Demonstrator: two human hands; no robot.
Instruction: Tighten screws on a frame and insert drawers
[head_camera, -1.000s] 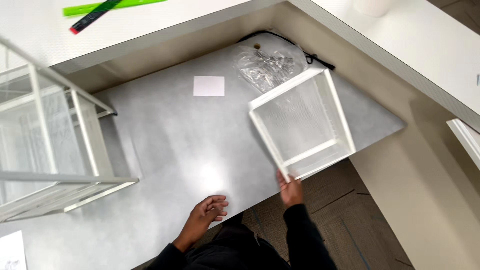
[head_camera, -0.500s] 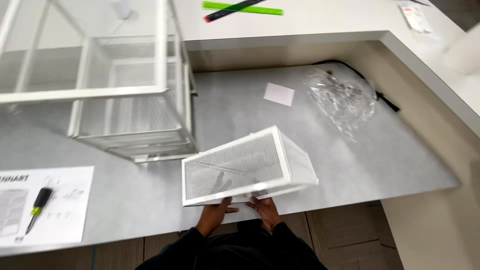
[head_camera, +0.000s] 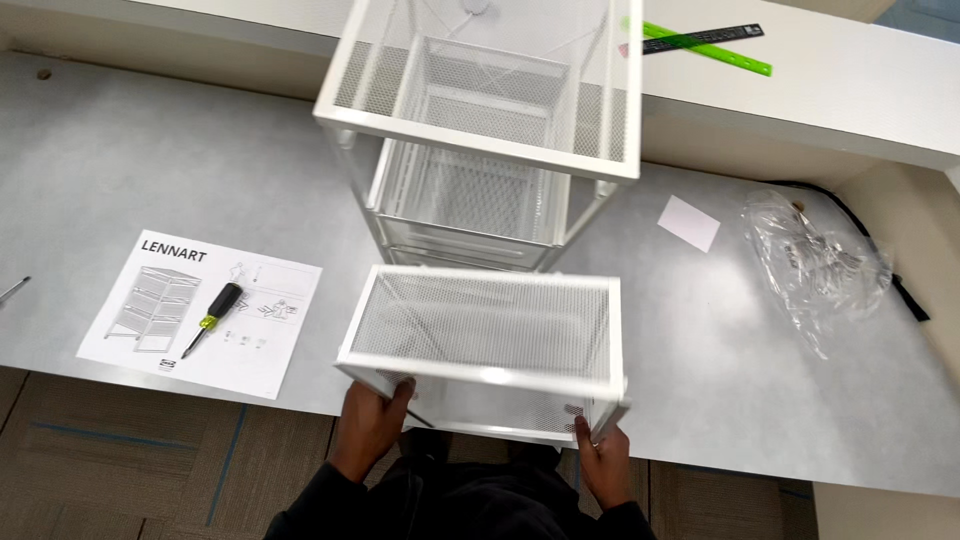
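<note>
White wire-mesh drawer (head_camera: 480, 335) is held at the near edge of the grey worktop (head_camera: 100, 170), left hand (head_camera: 372, 422) and right hand (head_camera: 603, 458) each gripping a front corner. Just behind it sits the tall white mesh drawer frame (head_camera: 480, 120); a screwdriver (head_camera: 212, 318) lies on the instruction sheet (head_camera: 200, 310) off to the left.

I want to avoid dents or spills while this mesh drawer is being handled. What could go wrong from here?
The mesh drawer is held only at its near corners by the left hand and right hand, so it might tip. Its far edge lies close to the white frame and could knock it. The screwdriver on the instruction sheet could get swept off.
</note>
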